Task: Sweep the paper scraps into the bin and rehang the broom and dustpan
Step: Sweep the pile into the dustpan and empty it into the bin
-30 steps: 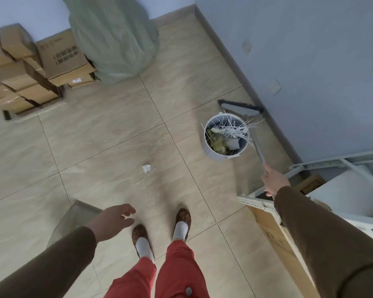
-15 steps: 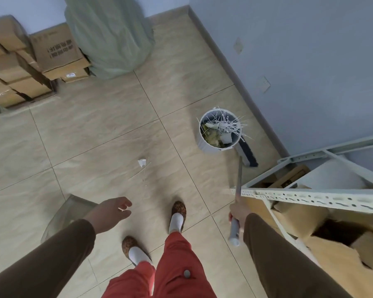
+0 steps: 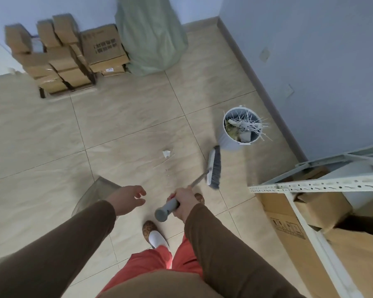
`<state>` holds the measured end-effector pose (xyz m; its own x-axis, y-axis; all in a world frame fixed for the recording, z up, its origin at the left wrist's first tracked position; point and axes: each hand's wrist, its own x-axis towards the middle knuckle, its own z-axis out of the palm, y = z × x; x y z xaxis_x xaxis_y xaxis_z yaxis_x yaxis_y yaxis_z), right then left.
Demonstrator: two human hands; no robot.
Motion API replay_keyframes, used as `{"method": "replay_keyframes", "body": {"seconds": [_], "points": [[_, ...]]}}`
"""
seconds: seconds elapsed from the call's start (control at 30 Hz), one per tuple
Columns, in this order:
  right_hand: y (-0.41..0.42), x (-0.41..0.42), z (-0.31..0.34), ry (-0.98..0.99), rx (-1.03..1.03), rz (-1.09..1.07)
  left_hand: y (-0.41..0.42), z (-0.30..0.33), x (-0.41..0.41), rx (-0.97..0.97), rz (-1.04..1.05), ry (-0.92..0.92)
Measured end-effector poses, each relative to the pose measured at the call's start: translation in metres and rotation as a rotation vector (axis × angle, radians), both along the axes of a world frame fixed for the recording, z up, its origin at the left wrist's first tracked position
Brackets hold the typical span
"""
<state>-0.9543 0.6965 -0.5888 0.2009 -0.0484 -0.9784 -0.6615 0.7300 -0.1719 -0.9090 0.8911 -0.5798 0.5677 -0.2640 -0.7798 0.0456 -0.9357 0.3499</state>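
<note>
Grey broom (image 3: 213, 166) handle gripped by the right hand (image 3: 184, 204) at lower centre; white paper scrap (image 3: 166, 153) lies at centre frame. Left hand (image 3: 127, 200) hangs loose-fingered, holding nothing, above the dustpan (image 3: 95, 194).

A beige tiled floor (image 3: 138, 117) carries everything in my corner of the room.

On it lie a white paper scrap (image 3: 166, 153) with thin slivers just beside it, a round bin (image 3: 224, 139) stuffed with white strips near the wall, stacked cardboard boxes (image 3: 69, 61) and a green sack (image 3: 149, 35) against the far wall, and a metal shelf frame (image 3: 319, 183) to my right; a translucent dustpan (image 3: 95, 194) sits by my feet, partly hidden by my left arm.
</note>
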Motion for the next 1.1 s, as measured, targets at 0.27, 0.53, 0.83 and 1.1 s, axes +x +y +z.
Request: {"method": "replay_keyframes", "body": {"seconds": [0.27,0.53,0.83,1.1], "points": [[0.015,-0.010,0.035,-0.088,0.062,0.114,0.044,0.006,-0.013,-0.015,0.064,-0.013],[-0.028,-0.045,0.081,-0.126,-0.038,0.403,0.068,0.013,-0.025,-0.087,0.135,-0.014],[-0.024,0.030,0.014,-0.171,-0.476,1.071,0.140,0.040,-0.033,-0.032,0.272,-0.163],[-0.034,0.006,-0.005,-0.150,-0.511,1.645,0.208,0.076,-0.051,0.188,0.346,-0.315]]}}
